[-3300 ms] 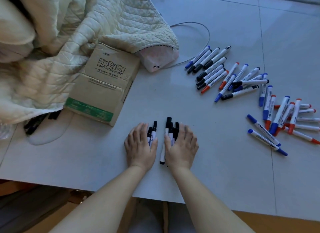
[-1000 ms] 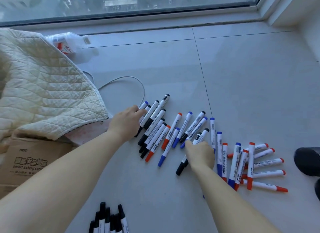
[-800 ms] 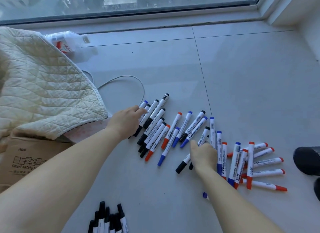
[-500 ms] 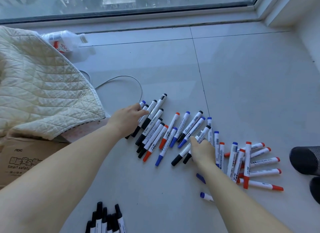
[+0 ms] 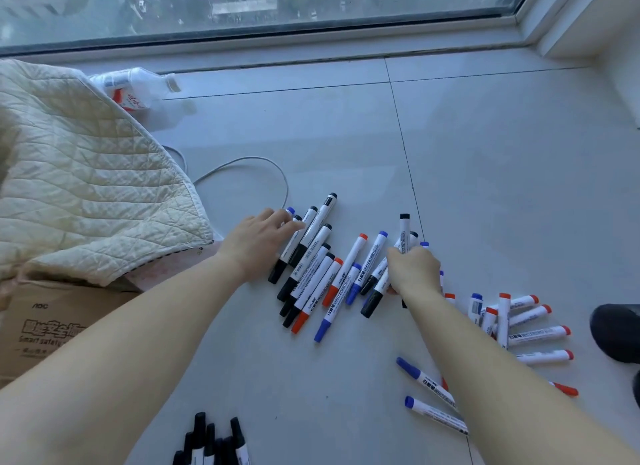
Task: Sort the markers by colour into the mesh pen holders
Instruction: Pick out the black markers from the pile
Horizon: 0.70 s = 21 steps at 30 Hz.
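Whiteboard markers with black, blue and red caps lie scattered across the grey tiled floor (image 5: 485, 174). My right hand (image 5: 414, 270) is closed around a black-capped marker (image 5: 403, 232) that points up out of the fist, with other markers touching it below. My left hand (image 5: 258, 243) rests with its fingers spread on the left end of the row, on black-capped markers (image 5: 313, 243). Several black markers (image 5: 211, 444) lie grouped at the bottom edge. Red-capped markers (image 5: 533, 333) lie to the right, two blue ones (image 5: 426, 385) under my right forearm. A dark mesh pen holder (image 5: 616, 329) shows at the right edge.
A quilted cream blanket (image 5: 79, 187) covers a cardboard box (image 5: 52, 326) at the left. A plastic bottle (image 5: 138, 87) lies near the window sill, and a grey cable (image 5: 256, 167) loops on the floor behind the markers.
My right hand has closed on a black-capped marker and lifted it so it points up. My left hand has stayed on the left markers, sliding them slightly.
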Motion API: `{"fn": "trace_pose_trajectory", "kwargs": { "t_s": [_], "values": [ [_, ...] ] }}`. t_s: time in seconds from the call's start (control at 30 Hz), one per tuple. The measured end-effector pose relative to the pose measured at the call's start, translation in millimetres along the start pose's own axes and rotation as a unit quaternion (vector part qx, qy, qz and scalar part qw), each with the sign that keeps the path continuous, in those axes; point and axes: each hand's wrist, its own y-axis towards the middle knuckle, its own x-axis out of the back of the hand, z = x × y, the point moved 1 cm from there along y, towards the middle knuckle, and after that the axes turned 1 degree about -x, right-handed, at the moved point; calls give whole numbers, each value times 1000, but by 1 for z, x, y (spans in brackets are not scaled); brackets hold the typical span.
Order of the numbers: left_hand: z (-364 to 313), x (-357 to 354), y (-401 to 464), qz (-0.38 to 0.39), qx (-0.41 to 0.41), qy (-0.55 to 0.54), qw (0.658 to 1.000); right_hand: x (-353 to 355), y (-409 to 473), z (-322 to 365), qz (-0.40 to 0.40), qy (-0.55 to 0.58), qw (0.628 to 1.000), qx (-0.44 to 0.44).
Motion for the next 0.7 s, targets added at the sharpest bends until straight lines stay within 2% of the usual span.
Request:
{"fn": "trace_pose_trajectory", "kwargs": {
  "t_s": [0.3, 0.47, 0.7],
  "values": [
    [-2, 3, 11, 10, -56, 33, 998, -11, 17, 18, -48, -184, 979, 78],
    [3, 2, 9, 29, -17, -42, 999, -18, 21, 18, -37, -221, 973, 51],
    [4, 6, 15, 62, -35, -33, 997, -16, 25, 13, -31, -193, 980, 47]
  ]
}}
